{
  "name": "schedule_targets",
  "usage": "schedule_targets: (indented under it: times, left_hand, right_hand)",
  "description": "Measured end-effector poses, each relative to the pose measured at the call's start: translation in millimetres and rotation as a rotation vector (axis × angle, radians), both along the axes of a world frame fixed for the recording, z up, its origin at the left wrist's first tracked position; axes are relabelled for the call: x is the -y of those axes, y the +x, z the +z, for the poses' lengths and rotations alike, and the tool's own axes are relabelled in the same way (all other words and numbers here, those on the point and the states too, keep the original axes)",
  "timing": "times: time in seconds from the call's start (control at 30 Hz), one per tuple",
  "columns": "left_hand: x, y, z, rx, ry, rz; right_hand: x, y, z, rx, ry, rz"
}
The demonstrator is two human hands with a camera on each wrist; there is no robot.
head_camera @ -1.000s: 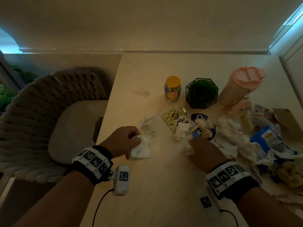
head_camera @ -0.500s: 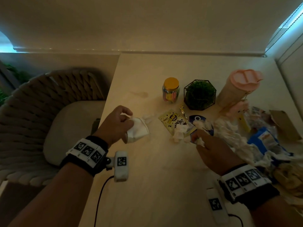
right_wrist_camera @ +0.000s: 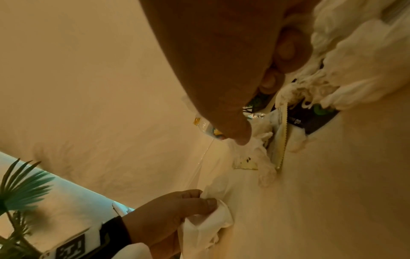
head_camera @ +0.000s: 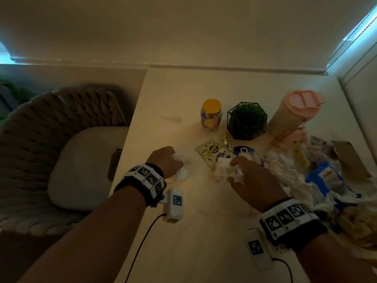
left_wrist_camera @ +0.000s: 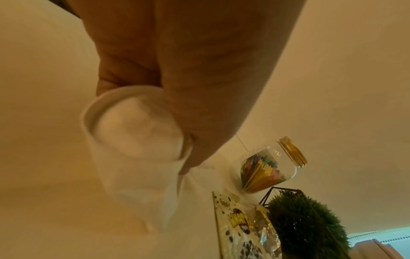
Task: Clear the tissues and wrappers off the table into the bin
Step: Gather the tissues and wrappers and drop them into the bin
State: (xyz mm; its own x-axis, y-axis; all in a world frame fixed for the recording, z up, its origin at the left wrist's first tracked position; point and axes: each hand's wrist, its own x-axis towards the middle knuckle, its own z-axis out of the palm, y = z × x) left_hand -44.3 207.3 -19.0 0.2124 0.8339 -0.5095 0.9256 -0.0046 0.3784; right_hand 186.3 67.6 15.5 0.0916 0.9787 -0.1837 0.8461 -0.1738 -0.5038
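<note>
Left hand (head_camera: pixel 165 160) clenched round a tissue-stuffed cup (left_wrist_camera: pixel 135 126), right hand (head_camera: pixel 252 176) pinching crumpled tissues (head_camera: pixel 234 174) beside the yellow wrapper (head_camera: pixel 212 155): loose scraps likely dropping back onto the tabletop (head_camera: pixel 204 231).

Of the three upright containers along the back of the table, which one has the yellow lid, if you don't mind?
The small clear jar, leftmost, holding coloured paper. The wire-framed plant pot has no lid; the tall tumbler has a pink one.

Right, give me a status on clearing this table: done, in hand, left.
Done: nothing shows as binned; no bin is in view.
In hand: the left hand grips a paper cup with a tissue; the right hand pinches a crumpled tissue.
Left: the yellow wrapper, the tissue heap and the blue packet lie on the table.
</note>
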Motion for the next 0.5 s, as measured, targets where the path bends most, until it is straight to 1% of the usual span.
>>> schedule_targets:
  times: [0.07,0.17,0.23,0.3,0.4,0.5]
  left_hand:
    - [8,-4,-2,0.033,0.021,0.039]
    - [17,-8,-6,0.074,0.081,0.055]
    - [19,-9,-9,0.073,0.116,0.047]
    - [20,-10,-14,0.057,0.121,0.053]
    - [20,-11,-16,-0.017,0.094,0.096]
    - [20,-11,-18,-0.101,0.114,0.094]
  right_hand:
    - [-5,-2,-7,-0.002,0.003,-0.005]
    - [-18,-8,-19,0.102,-0.123,0.017]
    - [-28,-13,-22,0.148,-0.155,0.027]
    - [-33,-17,-20,0.127,-0.116,0.046]
    - [-27,-20,-16,0.020,-0.050,0.071]
    - [-20,-18,-9,-0.085,-0.001,0.022]
